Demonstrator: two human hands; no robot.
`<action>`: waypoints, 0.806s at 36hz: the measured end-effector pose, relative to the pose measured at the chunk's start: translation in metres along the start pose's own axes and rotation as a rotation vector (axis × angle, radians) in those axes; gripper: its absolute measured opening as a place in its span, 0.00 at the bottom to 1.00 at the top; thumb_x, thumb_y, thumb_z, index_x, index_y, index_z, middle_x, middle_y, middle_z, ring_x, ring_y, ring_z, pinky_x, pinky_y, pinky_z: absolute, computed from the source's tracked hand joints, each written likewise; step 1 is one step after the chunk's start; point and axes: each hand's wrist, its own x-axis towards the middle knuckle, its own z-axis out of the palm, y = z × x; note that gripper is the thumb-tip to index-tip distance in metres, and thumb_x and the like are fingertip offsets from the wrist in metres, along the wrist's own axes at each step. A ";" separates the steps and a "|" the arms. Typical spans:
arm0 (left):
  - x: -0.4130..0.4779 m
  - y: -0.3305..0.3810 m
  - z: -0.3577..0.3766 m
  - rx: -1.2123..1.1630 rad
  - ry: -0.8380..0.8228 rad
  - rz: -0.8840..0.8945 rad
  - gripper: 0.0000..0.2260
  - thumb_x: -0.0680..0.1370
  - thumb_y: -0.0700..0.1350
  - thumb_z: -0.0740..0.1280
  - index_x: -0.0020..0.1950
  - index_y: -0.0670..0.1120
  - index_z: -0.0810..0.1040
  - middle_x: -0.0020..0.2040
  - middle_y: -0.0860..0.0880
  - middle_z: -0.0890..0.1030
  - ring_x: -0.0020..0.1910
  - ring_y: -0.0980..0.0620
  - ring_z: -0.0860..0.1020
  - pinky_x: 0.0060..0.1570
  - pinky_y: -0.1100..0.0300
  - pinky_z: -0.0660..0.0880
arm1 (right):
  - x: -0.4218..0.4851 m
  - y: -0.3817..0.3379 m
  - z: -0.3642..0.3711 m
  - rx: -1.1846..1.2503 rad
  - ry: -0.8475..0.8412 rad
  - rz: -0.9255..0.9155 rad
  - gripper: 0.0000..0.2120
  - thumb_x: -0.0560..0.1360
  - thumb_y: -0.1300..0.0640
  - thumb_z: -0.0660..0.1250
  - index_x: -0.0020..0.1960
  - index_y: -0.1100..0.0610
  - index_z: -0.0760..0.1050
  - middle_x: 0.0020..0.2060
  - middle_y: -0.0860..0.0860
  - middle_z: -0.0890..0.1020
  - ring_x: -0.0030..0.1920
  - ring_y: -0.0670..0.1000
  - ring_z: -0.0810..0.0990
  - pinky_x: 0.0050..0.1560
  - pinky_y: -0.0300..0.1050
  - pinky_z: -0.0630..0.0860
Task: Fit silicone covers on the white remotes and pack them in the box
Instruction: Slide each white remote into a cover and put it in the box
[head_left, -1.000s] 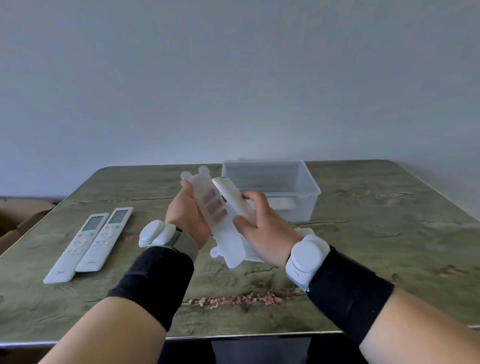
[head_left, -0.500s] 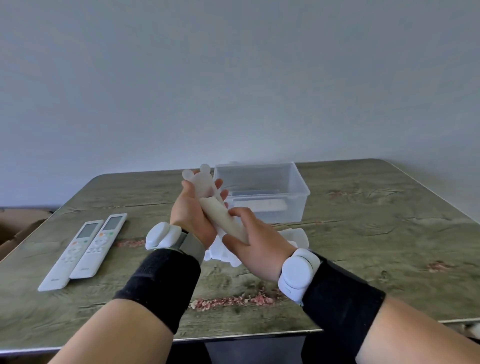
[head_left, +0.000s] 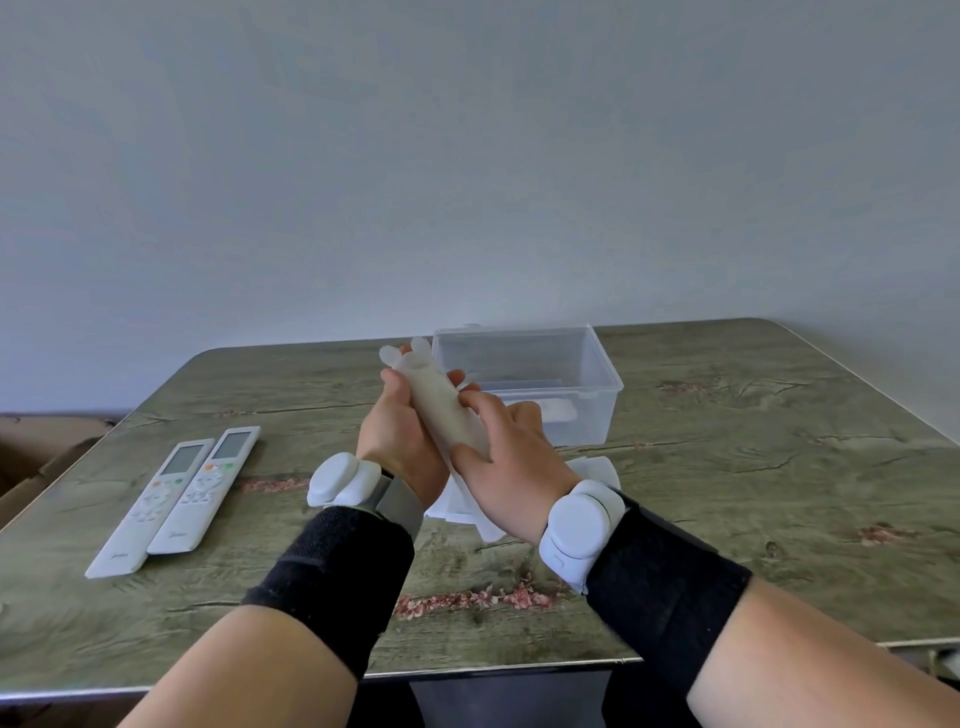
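**Covered remote gripped in both hands, centre of frame**

The remote in its silicone cover (head_left: 448, 413) was at centre frame, above the table (head_left: 779, 499). It was tilted, top end up-left, btm end down-right. Two round tabs of the cover stuck out past the top, above the fingertips.

The left hand (head_left: 397, 441) cupped it from behind. Thumb was on the left edge near the top, fingers curled round the far side, tips showing at the right edge. The right hand (head_left: 511, 470) gripped the lower half, thumb along the near edge, index finger bent over the top face. The btm end was hidden by the right palm, so couldn't tell if the cover was fully on.

Both forearms came up from the btm corners & met mid-frame, each w/ a black sleeve & a white wrist unit.

The clear box (head_left: 605, 415) stood just right of & above the hands, w/ a pale item (head_left: 558, 410) on its floor. Spare covers (head_left: 595, 467) lay flat on the table below the right hand. Two bare remotes (head_left: 150, 506) lay at left of frame, side by side & touching.
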 end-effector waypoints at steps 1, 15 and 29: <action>-0.001 -0.001 0.000 0.016 0.000 -0.007 0.22 0.85 0.63 0.55 0.56 0.50 0.82 0.61 0.42 0.83 0.63 0.39 0.80 0.70 0.36 0.71 | 0.001 0.000 0.000 0.010 0.008 0.003 0.24 0.79 0.45 0.59 0.73 0.37 0.58 0.59 0.49 0.62 0.42 0.50 0.78 0.45 0.46 0.73; -0.001 0.003 0.001 0.131 0.073 0.043 0.26 0.83 0.64 0.58 0.63 0.45 0.81 0.53 0.44 0.88 0.48 0.43 0.86 0.46 0.45 0.84 | -0.005 0.005 0.002 0.127 0.046 -0.076 0.29 0.76 0.40 0.67 0.73 0.41 0.60 0.60 0.48 0.66 0.49 0.42 0.75 0.46 0.36 0.70; 0.009 0.020 -0.009 0.157 0.076 0.131 0.25 0.83 0.65 0.56 0.64 0.48 0.81 0.53 0.45 0.88 0.45 0.46 0.87 0.44 0.50 0.83 | -0.008 0.010 0.003 0.018 -0.055 -0.034 0.28 0.75 0.39 0.66 0.70 0.49 0.64 0.48 0.43 0.75 0.44 0.42 0.76 0.38 0.39 0.71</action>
